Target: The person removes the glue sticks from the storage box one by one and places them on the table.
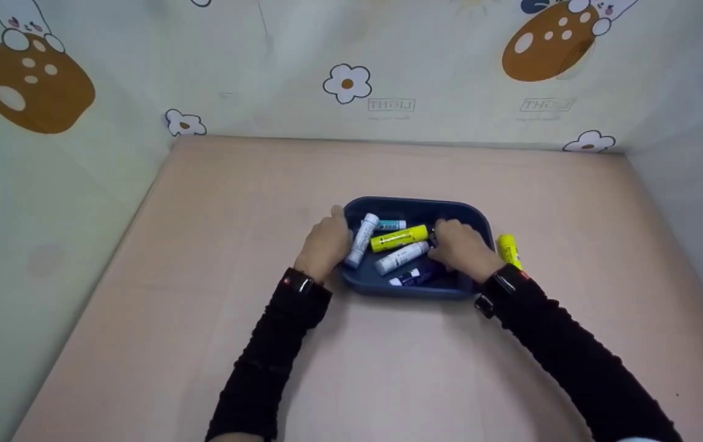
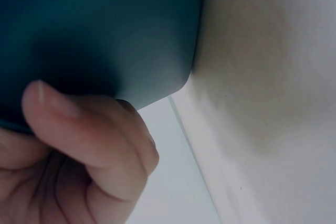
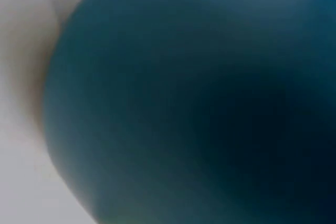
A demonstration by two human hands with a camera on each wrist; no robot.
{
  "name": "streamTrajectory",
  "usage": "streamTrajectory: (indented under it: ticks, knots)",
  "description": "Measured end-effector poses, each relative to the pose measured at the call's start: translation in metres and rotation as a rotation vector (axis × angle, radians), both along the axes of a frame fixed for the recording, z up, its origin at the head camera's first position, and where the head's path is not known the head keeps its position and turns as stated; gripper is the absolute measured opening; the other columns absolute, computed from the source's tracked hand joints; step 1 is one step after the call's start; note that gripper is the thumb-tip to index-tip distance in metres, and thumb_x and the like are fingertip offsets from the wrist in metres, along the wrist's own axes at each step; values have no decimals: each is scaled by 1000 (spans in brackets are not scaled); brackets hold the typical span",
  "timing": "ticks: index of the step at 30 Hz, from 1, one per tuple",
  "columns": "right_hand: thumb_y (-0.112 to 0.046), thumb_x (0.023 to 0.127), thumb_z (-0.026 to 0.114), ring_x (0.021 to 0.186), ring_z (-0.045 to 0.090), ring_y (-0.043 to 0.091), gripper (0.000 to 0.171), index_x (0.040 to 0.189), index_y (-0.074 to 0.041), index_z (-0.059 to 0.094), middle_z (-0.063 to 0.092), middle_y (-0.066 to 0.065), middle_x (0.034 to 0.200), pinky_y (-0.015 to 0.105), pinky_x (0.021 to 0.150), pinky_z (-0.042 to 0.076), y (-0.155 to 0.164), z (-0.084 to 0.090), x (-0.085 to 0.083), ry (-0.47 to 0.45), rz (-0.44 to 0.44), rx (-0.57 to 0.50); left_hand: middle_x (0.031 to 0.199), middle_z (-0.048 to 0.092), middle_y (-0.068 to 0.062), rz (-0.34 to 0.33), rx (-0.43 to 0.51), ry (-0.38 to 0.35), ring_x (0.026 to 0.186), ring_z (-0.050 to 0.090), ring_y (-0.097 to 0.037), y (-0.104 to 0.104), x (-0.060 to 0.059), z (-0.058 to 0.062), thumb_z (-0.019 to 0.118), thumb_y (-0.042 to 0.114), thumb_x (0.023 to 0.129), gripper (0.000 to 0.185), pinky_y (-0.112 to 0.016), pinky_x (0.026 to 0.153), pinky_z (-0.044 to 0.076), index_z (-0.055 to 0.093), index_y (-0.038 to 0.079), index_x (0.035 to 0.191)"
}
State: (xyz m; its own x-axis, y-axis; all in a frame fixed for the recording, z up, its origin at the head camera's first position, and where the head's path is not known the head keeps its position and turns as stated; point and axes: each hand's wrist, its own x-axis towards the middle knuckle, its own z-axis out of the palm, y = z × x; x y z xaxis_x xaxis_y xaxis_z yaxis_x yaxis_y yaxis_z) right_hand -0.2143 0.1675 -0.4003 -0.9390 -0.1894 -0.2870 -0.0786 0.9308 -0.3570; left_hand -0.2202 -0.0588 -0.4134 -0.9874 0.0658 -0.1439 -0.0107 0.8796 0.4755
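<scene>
Gripping the blue tray (image 1: 388, 287), left hand (image 1: 326, 242); right hand (image 1: 462, 248) inside among glue sticks (image 1: 399, 238).

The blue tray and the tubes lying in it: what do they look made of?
The blue tray looks like moulded plastic with a matt finish: rounded corners, an even dark blue, no shine. The tubes, such as the yellow one and a white one, look like smooth, slightly glossy plastic with printed labels, though they show too small to be sure.

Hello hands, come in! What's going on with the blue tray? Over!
Left hand grips tray edge. Right hand inside, on glue sticks. One yellow stick outside.
</scene>
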Motion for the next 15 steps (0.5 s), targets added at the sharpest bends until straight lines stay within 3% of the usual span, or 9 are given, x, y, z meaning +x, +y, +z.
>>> streamTrajectory:
  ticks: [6, 15]
  knots:
    - [-19, 81, 63, 50, 60, 14, 32, 101, 3, 52, 61, 10, 73, 24, 44, 46, 7, 4, -2, -17, -32, -6, 101, 62, -25, -3, 2, 8, 89, 63, -37, 1, -1, 0, 43, 15, 93, 25, -48, 73, 50, 43, 0, 113]
    - [-22, 82, 65, 76, 59, 22, 46, 114, 9, 53, 61, 19, 98, 33, 66, 50, 24, 17, -1, 61, -26, -45, 101, 62, -25, 0, 7, 4, 89, 63, -38, -1, -1, -1, 43, 15, 92, 26, -49, 74, 49, 43, -1, 113]
